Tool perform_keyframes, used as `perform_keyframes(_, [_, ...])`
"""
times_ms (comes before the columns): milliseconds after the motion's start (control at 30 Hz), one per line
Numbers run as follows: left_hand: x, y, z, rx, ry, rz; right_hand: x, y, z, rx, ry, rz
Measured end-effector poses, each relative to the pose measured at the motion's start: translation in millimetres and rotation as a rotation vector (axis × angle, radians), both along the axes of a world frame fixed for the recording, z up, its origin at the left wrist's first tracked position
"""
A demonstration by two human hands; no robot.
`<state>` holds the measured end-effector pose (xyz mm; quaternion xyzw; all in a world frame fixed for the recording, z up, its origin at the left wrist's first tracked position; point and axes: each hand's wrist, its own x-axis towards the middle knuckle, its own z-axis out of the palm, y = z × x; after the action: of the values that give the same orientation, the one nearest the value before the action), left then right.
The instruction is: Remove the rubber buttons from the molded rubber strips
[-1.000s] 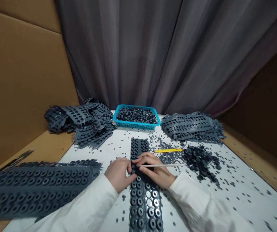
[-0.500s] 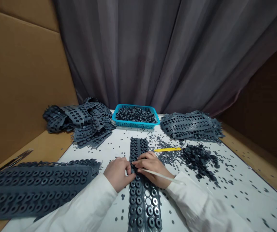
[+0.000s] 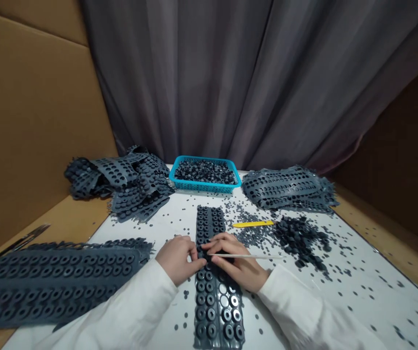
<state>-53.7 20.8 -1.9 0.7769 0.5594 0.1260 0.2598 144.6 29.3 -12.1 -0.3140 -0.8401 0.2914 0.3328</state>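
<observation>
Left hand (image 3: 175,260): fingertips pressed on a dark grey perforated rubber strip (image 3: 211,304)
Right hand (image 3: 236,263): pinching a thin pale stick (image 3: 247,255)
Strip: mid white desk (image 3: 157,226), running off the frame's lower edge
Open room: rightward, among scattered dark rubber rings (image 3: 371,304)

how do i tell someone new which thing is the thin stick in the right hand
On the white table, find the dark punched strip running up its middle. The right hand rests on it, and a thin pale stick pokes from its fingers toward the right. Nothing else nearby is so slim and pale.
</observation>
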Motion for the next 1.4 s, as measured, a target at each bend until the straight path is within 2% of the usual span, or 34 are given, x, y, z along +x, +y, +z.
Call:
perform_keyframes(200, [-5,3,1.8,-0.030,-0.028,-0.043,0,-2,-2.1,0.041,-0.082,0.045])
perform_keyframes(467, [-3,5,0.5,-0.020,0.006,-0.038,-2,7,-3.8,0.372,-0.281,0.129])
perform_keyframes(600, [-3,3,1.6,-0.020,0.012,-0.039,-4,13,-1.8,0.450,-0.334,0.075])
perform_keyframes(733, [-3,3,0.6,-0.007,0.005,-0.040,-1,11,1.7,0.344,-0.186,-0.168])
perform_keyframes(800, [-5,5,-0.5,-0.012,-0.015,-0.059,2,4,4.1,0.232,-0.075,-0.207])
perform_keyframes(900, [-9,7,-0.6,-0.033,-0.067,-0.110,3,-9,7.2,0.092,0.004,-0.099])
perform_keyframes(1033, [-13,8,1.2,-0.050,-0.091,-0.142,2,-19,7.3,-0.003,-0.040,0.041])
perform_keyframes(1233, [-13,8,0.8,-0.036,-0.088,-0.140,3,-16,2.4,-0.010,-0.081,0.059])
perform_keyframes(1400, [-13,8,1.6,-0.040,-0.080,-0.165,3,-21,5.5,-0.001,-0.034,0.044])
